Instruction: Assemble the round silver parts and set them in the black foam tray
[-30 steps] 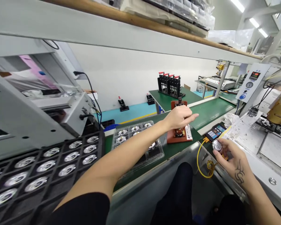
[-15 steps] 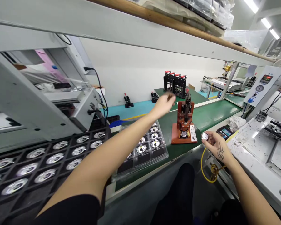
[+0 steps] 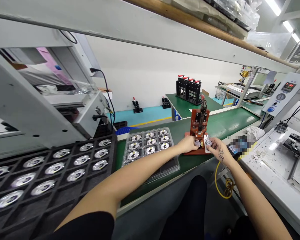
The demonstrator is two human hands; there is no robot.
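Note:
The red toggle-clamp press [image 3: 200,125] stands upright on the green bench, its handle raised. At its base, the fingers of my left hand [image 3: 188,144] close on a small round silver part [image 3: 197,143] in the nest; whether it is lifted I cannot tell. My right hand [image 3: 218,149] pinches a second round silver part [image 3: 208,143] just right of the nest, in front of the press's white label [image 3: 206,137]. Left of the press lies a clear plastic tray [image 3: 176,163] with several round silver parts in its pockets, partly hidden by my left forearm.
A black compartment tray [image 3: 65,196] with several shiny round parts fills the lower left. Behind stands a black fixture with red handles [image 3: 188,88]. A machine with a control box [image 3: 281,95] is at right. A shelf beam [image 3: 165,33] crosses overhead; a yellow hose [image 3: 217,183] hangs below.
My left hand has come down from above and behind the press to the nest at its base. My right hand has moved left to the press with its round part.

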